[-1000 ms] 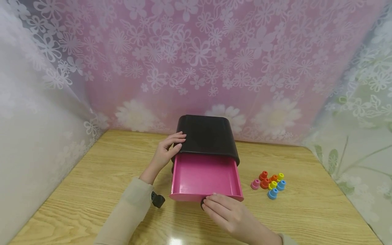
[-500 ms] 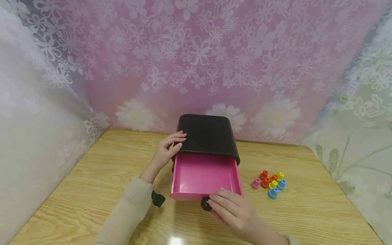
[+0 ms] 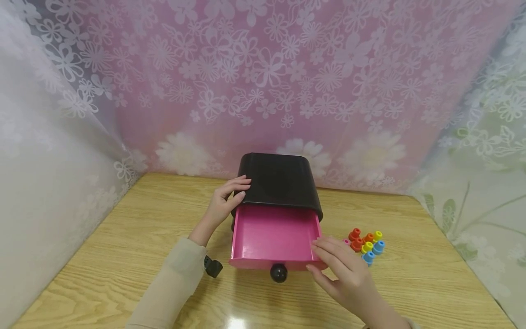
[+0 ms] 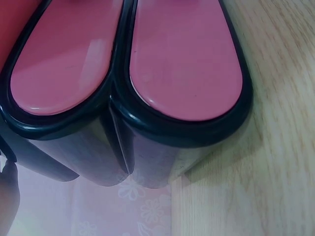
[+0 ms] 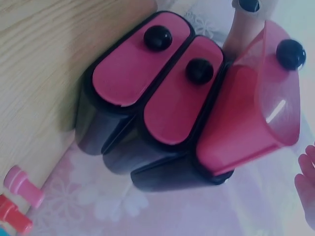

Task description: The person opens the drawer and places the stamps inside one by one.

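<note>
Your left hand point(image 3: 219, 205) rests loose on the case point(image 3: 279, 180); left of your empty right hand point(image 3: 346, 275), pinch the light-looking drawer point(image 3: 273, 235) by its knob point(image 3: 278, 273).

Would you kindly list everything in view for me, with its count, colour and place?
Drawer cabinet: 1, black, on the table
Top drawer: 1, pink, pulled open
Lower drawers: 2, pink, closed, below it
Round knobs: 3, black, one per drawer front
Small pegs: 8 (2 red, 1 orange, 2 yellow, 2 blue, 1 pink), right of the cabinet
Table: 1, light wood-coloured, under the cabinet and pegs
Floral sheeting: pieces unclear, pink behind, whitish at the sides
Wrist device: 1, black, at the left wrist
Sleeves: 2, beige, on both arms
Left hand: 1, bare, on the cabinet's left edge
Right hand: 1, bare, by the open drawer's front right corner
</note>
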{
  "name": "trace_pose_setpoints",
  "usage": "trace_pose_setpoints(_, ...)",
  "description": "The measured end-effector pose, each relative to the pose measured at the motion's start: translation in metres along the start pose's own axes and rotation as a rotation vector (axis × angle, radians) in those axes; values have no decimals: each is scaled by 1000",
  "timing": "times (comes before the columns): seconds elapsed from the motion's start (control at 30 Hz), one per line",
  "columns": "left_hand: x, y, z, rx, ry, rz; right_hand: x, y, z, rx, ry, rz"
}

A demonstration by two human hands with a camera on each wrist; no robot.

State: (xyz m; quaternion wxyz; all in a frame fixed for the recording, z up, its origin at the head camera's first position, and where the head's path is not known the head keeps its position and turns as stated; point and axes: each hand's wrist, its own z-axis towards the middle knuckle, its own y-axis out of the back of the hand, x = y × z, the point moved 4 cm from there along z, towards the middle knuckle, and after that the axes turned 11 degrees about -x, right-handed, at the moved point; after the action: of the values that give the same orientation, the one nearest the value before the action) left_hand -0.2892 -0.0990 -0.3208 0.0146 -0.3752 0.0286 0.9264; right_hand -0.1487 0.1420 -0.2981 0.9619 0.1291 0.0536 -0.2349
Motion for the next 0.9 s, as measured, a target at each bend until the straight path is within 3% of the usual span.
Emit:
trace_pose_setpoints(0.23, -1, -1, 0, 1, -12, 10, -18, 13, -8, -27, -117, 12)
trace_pose_setpoints(0.37, -1, 0, 0, -2, -23, 9, -32, 20, -20, -16, -194, -37)
trace_pose_setpoints(0.7, -1, -1, 0, -8, -50, -3, -62, 35, -48, 89, -384, -136)
trace_pose_setpoints(0.9, 0, -2, -1, -8, -32, -9, -75, 44, -59, 169, -468, -164)
